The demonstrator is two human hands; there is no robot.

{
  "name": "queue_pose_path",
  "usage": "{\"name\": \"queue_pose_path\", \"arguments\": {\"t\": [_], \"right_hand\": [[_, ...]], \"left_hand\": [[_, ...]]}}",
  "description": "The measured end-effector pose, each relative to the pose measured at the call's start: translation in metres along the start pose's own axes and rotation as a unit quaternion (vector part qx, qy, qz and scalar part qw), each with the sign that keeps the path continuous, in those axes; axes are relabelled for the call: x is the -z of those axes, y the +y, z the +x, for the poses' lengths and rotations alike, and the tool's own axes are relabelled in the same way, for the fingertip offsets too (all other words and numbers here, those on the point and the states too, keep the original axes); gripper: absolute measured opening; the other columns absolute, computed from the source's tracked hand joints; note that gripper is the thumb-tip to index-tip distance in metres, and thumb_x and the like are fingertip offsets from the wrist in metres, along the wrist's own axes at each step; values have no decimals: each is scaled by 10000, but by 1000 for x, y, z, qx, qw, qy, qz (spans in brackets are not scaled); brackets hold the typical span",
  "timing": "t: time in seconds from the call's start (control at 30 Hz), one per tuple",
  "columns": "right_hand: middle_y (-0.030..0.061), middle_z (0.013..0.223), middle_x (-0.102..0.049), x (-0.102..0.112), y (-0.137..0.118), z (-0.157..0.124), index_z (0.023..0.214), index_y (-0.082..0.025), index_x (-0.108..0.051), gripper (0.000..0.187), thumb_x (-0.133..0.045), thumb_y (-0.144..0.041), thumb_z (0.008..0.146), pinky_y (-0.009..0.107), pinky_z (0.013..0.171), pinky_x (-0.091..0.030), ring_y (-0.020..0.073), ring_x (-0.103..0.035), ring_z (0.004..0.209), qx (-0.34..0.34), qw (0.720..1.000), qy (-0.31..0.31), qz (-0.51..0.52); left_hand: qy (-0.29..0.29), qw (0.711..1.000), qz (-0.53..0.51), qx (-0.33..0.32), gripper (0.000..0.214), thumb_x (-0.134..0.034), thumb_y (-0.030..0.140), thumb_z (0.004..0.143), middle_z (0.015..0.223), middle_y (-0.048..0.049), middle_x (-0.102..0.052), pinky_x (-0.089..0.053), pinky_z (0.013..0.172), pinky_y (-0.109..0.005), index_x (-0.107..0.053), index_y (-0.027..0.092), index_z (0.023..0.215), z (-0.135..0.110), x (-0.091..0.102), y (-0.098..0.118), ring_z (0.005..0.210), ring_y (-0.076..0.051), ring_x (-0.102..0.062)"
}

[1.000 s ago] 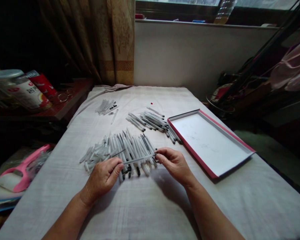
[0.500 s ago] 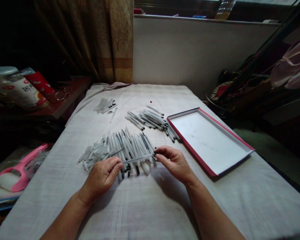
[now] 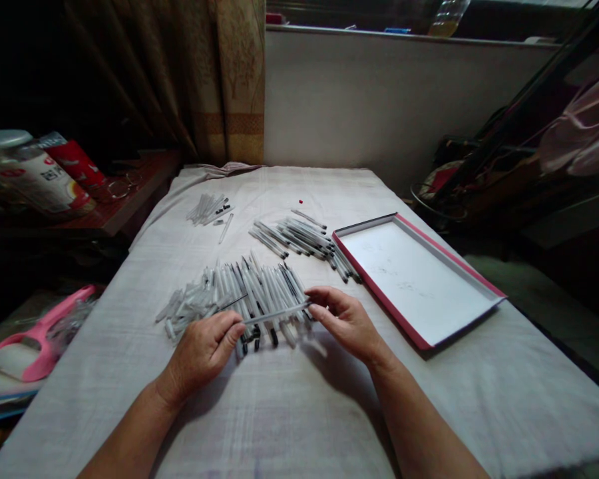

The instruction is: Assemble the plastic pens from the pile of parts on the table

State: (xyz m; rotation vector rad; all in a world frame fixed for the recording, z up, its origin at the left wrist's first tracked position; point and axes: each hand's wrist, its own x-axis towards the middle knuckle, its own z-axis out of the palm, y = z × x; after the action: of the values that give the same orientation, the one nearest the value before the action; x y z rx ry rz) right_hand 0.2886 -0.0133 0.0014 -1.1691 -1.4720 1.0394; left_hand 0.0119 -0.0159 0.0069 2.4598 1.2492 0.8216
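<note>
Left hand (image 3: 204, 347) pinches a clear pen barrel (image 3: 274, 315), right hand (image 3: 348, 326) gripping its far end, apparently dark, over the loose pens (image 3: 272, 286); steady, straight alignment pays here.

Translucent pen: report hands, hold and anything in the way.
Left hand grips one end; right hand pinches the dark end. Translucent pen spans between them, above pen pile. Pile crowds the space beneath; red-sided tray off to right.

we see a pale wall (image 3: 354, 100) at upper centre beneath a dark window (image 3: 369, 13), a patterned curtain (image 3: 239, 80) at upper left, reddish-brown furniture (image 3: 124, 211) at left and, in dim light, greyish floor (image 3: 499, 274) at right.
</note>
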Motion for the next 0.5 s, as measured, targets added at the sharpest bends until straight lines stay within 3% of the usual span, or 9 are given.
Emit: {"name": "queue_pose_path", "arguments": {"t": [0.2, 0.37, 0.5], "right_hand": [[27, 686, -712, 0, 3, 1, 775, -180, -733, 169, -663, -323, 832, 264, 591, -518, 150, -640, 623, -10, 1000, -12, -1], [44, 756, -752, 5, -3, 0, 839, -200, -766, 81, -711, -234, 791, 274, 597, -536, 170, -677, 668, 56, 998, 9, -25], [64, 826, -768, 10, -7, 0, 760, -222, -760, 83, -696, -186, 800, 298, 663, -567, 196, -711, 772, 121, 992, 33, -29]], "left_hand": [[-9, 1000, 8, -1, 286, -414, 325, 984, 668, 25, -648, -419, 559, -230, -608, 210, 810, -1, 1, 0, 593, -122, -625], [-29, 999, 8, -12, 312, -388, 325, 993, 660, 26, -643, -417, 564, -233, -598, 207, 794, -1, 1, 1, 598, -122, -630], [-46, 999, -17, -7, 398, -348, 314, 998, 564, 36, -573, -384, 514, -228, -524, 207, 657, 0, 4, 3, 506, -106, -567]]}}
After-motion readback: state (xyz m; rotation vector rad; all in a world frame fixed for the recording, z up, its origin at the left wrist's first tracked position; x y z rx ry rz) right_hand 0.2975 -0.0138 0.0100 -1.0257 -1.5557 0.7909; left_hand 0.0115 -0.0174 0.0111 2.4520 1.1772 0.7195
